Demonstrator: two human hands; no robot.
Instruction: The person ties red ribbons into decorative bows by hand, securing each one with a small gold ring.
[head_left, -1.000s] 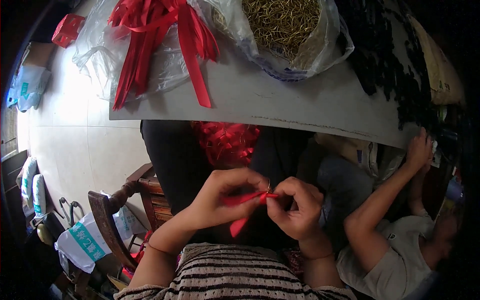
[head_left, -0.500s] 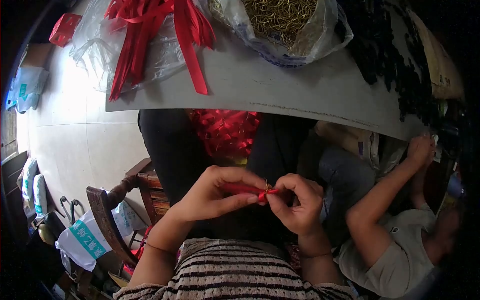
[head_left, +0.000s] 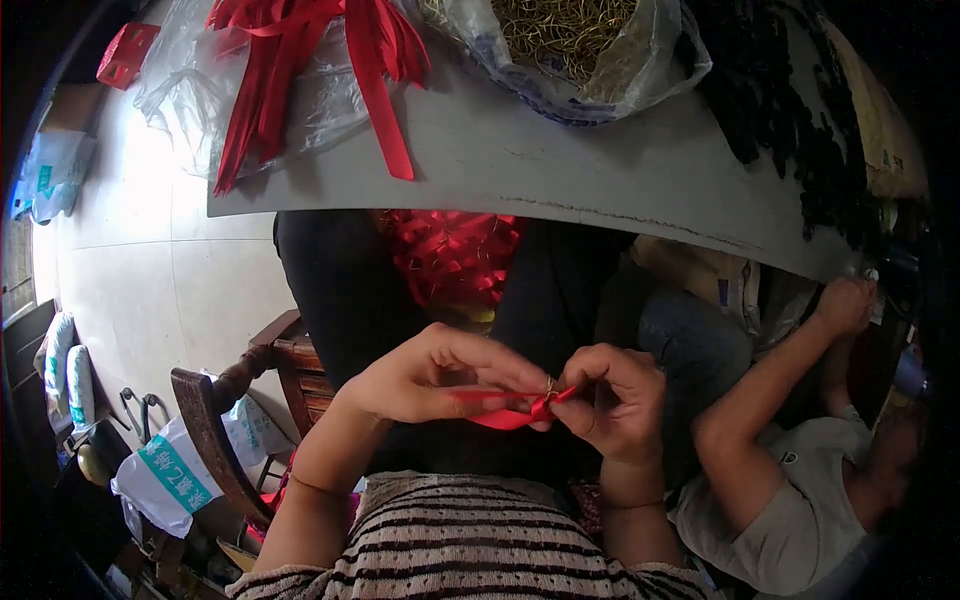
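Over my lap, both hands hold one red ribbon (head_left: pixel 505 417) with a thin gold cord (head_left: pixel 550 386) at its looped or knotted part. My left hand (head_left: pixel 435 375) has its fingers stretched along the ribbon, closed on it near the knot. The thumb and index finger of my right hand (head_left: pixel 612 398) pinch the ribbon's short end just right of the gold cord. How the ribbon passes through the loop is partly hidden by the fingertips. Beyond my hands, between my knees, lies a heap of red ribbon bows (head_left: pixel 455 260).
A grey table (head_left: pixel 480 165) carries a bundle of red ribbons (head_left: pixel 270 80), a plastic bag of gold cords (head_left: pixel 560 35) and black strands (head_left: pixel 790 110). Another person's arm (head_left: pixel 770 390) is at the right. A wooden chair (head_left: pixel 225 430) and a white sack (head_left: pixel 175 475) stand left.
Both hands have shifted slightly right with the ribbon. A wider fold of ribbon now hangs below my left fingers, and the gold cord stands clearer at the knot.
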